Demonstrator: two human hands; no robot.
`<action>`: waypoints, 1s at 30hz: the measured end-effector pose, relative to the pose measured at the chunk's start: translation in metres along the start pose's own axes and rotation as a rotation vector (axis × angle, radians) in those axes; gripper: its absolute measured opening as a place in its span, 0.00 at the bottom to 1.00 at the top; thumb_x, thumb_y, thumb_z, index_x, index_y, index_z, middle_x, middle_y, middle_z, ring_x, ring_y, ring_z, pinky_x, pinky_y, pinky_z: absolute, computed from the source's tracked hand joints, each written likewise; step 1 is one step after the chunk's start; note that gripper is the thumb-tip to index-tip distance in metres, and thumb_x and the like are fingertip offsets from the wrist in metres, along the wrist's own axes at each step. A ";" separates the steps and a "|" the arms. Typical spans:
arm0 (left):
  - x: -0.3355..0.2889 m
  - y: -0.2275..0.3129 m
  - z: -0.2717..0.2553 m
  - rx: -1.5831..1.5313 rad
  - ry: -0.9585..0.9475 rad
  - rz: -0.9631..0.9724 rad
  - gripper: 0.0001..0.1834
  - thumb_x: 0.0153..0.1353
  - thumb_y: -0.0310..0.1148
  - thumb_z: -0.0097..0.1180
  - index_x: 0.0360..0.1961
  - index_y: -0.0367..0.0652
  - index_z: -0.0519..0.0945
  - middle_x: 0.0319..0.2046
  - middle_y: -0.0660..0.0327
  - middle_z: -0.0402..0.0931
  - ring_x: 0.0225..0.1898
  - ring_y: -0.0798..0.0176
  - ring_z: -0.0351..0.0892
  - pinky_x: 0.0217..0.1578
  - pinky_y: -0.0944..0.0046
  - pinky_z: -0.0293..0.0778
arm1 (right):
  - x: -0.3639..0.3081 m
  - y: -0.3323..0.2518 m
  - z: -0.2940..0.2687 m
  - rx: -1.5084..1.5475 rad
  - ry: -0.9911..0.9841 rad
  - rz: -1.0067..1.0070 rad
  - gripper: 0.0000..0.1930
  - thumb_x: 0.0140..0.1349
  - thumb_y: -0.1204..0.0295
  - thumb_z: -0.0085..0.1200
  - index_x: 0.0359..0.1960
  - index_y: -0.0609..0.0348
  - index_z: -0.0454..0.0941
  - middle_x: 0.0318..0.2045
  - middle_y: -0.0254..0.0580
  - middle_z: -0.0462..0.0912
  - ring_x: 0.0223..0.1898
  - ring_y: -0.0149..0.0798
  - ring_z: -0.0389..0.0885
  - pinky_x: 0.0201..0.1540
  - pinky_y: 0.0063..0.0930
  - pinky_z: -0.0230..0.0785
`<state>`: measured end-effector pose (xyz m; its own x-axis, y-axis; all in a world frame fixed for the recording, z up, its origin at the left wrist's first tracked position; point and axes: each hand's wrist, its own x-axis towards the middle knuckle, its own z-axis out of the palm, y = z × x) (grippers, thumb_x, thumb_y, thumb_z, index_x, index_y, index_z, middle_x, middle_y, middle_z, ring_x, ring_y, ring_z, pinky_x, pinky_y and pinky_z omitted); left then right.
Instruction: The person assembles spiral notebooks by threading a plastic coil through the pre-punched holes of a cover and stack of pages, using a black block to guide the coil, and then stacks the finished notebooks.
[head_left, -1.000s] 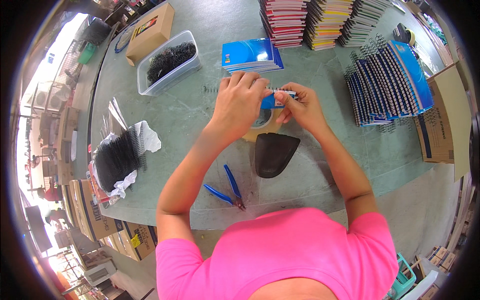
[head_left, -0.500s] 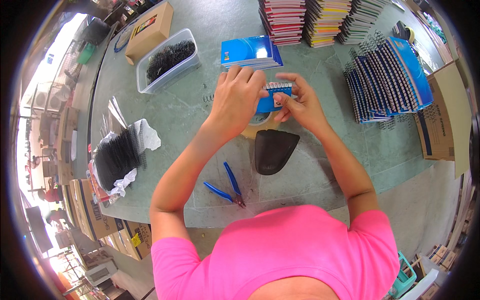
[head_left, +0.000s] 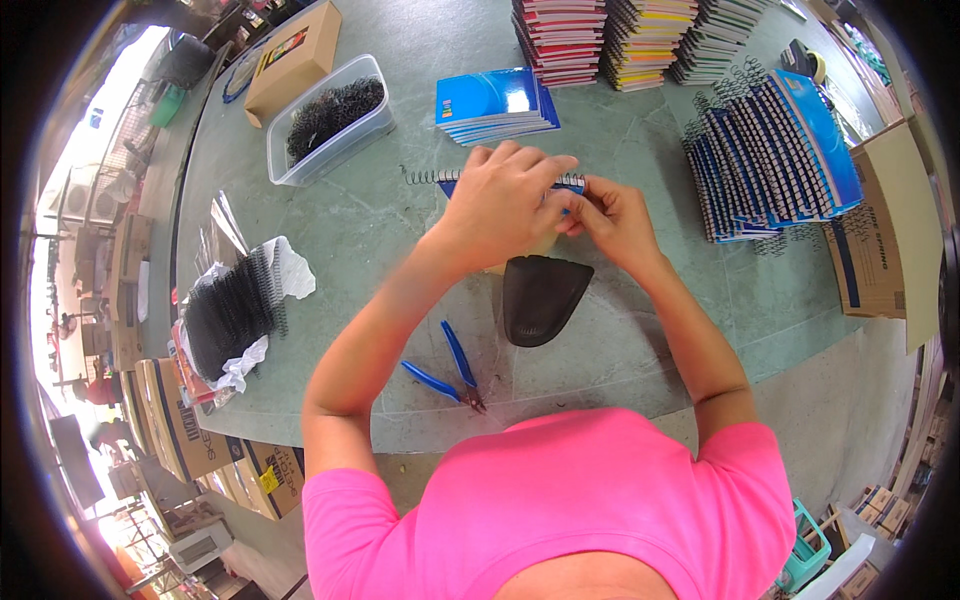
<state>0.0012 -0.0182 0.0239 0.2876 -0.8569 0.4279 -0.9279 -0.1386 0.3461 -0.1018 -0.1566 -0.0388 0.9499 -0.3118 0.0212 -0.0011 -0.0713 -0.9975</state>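
Black coil runs left-right along the far edge of the blue notebook, free end nearer the left hand, whose grip cannot be determined; right hand pinches the notebook's right end.

Tub sat upper left, coils in it, box just behind. Notebook pile was upper centre; taller stacks stood behind it, to the right. Bound notebooks lay upper right, carton beside them. Coil bundle lay left. Held notebook was between pile and block; pliers lay lower centre, left of block.
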 end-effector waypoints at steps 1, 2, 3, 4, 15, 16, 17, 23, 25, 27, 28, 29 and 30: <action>0.001 0.003 0.002 -0.038 0.012 0.013 0.11 0.55 0.33 0.55 0.37 0.40 0.78 0.34 0.55 0.76 0.38 0.53 0.73 0.41 0.57 0.67 | 0.000 -0.003 0.001 -0.021 0.003 -0.023 0.08 0.62 0.75 0.49 0.37 0.67 0.77 0.26 0.36 0.81 0.27 0.26 0.81 0.29 0.20 0.74; 0.001 0.002 0.003 -0.072 -0.013 0.010 0.11 0.55 0.33 0.54 0.38 0.39 0.78 0.33 0.54 0.76 0.38 0.52 0.73 0.40 0.57 0.67 | -0.001 -0.004 0.002 -0.042 0.006 -0.047 0.07 0.62 0.75 0.49 0.37 0.67 0.77 0.26 0.37 0.81 0.28 0.27 0.81 0.29 0.20 0.74; 0.003 0.001 0.005 -0.109 -0.036 0.009 0.11 0.56 0.32 0.54 0.39 0.39 0.78 0.33 0.53 0.77 0.38 0.52 0.74 0.39 0.56 0.68 | -0.001 -0.002 0.001 -0.048 -0.009 -0.048 0.07 0.62 0.76 0.48 0.36 0.67 0.77 0.26 0.37 0.81 0.28 0.27 0.81 0.30 0.20 0.74; 0.004 0.000 0.006 -0.145 -0.059 0.009 0.12 0.56 0.32 0.53 0.39 0.39 0.78 0.32 0.53 0.77 0.38 0.51 0.74 0.39 0.55 0.69 | -0.001 0.001 0.000 -0.055 -0.023 -0.049 0.07 0.62 0.76 0.48 0.36 0.68 0.77 0.26 0.37 0.81 0.28 0.27 0.81 0.31 0.20 0.74; 0.006 -0.002 -0.006 -0.239 -0.142 -0.066 0.10 0.55 0.29 0.51 0.37 0.37 0.77 0.33 0.51 0.77 0.38 0.48 0.75 0.40 0.56 0.71 | -0.001 -0.005 0.000 -0.002 -0.030 -0.038 0.07 0.62 0.77 0.48 0.37 0.68 0.77 0.27 0.37 0.81 0.29 0.27 0.80 0.32 0.20 0.74; 0.007 -0.001 -0.006 -0.247 -0.133 -0.063 0.10 0.55 0.30 0.52 0.37 0.37 0.77 0.33 0.51 0.77 0.38 0.48 0.75 0.40 0.56 0.71 | -0.001 -0.004 0.001 0.003 -0.017 -0.045 0.07 0.62 0.77 0.49 0.37 0.68 0.77 0.26 0.37 0.81 0.29 0.26 0.80 0.32 0.20 0.74; 0.007 -0.001 -0.002 -0.241 -0.098 -0.037 0.11 0.54 0.30 0.52 0.37 0.37 0.77 0.32 0.51 0.77 0.38 0.48 0.75 0.40 0.56 0.71 | -0.001 -0.004 0.001 0.007 -0.004 -0.051 0.07 0.62 0.78 0.49 0.36 0.69 0.78 0.26 0.38 0.81 0.29 0.26 0.80 0.32 0.20 0.73; 0.004 0.001 0.006 -0.257 -0.043 0.007 0.11 0.51 0.29 0.54 0.36 0.37 0.78 0.31 0.52 0.77 0.36 0.49 0.75 0.39 0.55 0.71 | -0.002 0.006 -0.005 -0.136 -0.067 -0.075 0.07 0.63 0.78 0.47 0.37 0.69 0.76 0.29 0.37 0.81 0.30 0.25 0.79 0.34 0.19 0.73; 0.002 0.000 0.006 -0.274 -0.026 0.001 0.11 0.50 0.28 0.53 0.35 0.38 0.78 0.31 0.52 0.77 0.36 0.49 0.74 0.39 0.55 0.71 | -0.003 0.001 -0.002 -0.111 -0.045 -0.087 0.07 0.62 0.78 0.47 0.36 0.70 0.77 0.27 0.38 0.81 0.29 0.26 0.80 0.33 0.19 0.73; 0.005 -0.002 0.007 -0.289 -0.058 -0.011 0.11 0.49 0.27 0.54 0.36 0.39 0.78 0.31 0.52 0.76 0.37 0.50 0.74 0.39 0.55 0.71 | -0.006 -0.004 0.002 -0.114 -0.003 -0.114 0.07 0.61 0.78 0.48 0.35 0.69 0.77 0.26 0.39 0.82 0.28 0.27 0.80 0.31 0.20 0.73; 0.007 -0.002 0.007 -0.297 -0.073 -0.013 0.11 0.49 0.27 0.54 0.36 0.39 0.78 0.32 0.53 0.76 0.37 0.50 0.74 0.39 0.55 0.71 | -0.008 -0.007 0.004 -0.130 0.028 -0.136 0.07 0.61 0.77 0.49 0.35 0.68 0.77 0.26 0.40 0.82 0.27 0.28 0.81 0.31 0.21 0.72; 0.007 0.000 0.006 -0.246 -0.086 -0.061 0.11 0.48 0.26 0.54 0.35 0.39 0.78 0.32 0.53 0.76 0.37 0.50 0.74 0.40 0.56 0.71 | -0.010 -0.009 0.007 -0.146 0.061 -0.158 0.07 0.61 0.76 0.49 0.35 0.67 0.78 0.26 0.41 0.82 0.27 0.30 0.81 0.30 0.22 0.72; 0.008 0.004 0.004 -0.203 -0.093 -0.092 0.11 0.47 0.26 0.55 0.35 0.39 0.78 0.32 0.53 0.76 0.37 0.50 0.74 0.40 0.56 0.70 | -0.010 -0.008 0.007 -0.179 0.068 -0.162 0.07 0.59 0.75 0.51 0.35 0.66 0.78 0.28 0.42 0.82 0.27 0.32 0.81 0.31 0.23 0.72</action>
<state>-0.0010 -0.0281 0.0254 0.3369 -0.8886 0.3112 -0.8292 -0.1235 0.5451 -0.1092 -0.1463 -0.0316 0.9189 -0.3455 0.1902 0.0881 -0.2902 -0.9529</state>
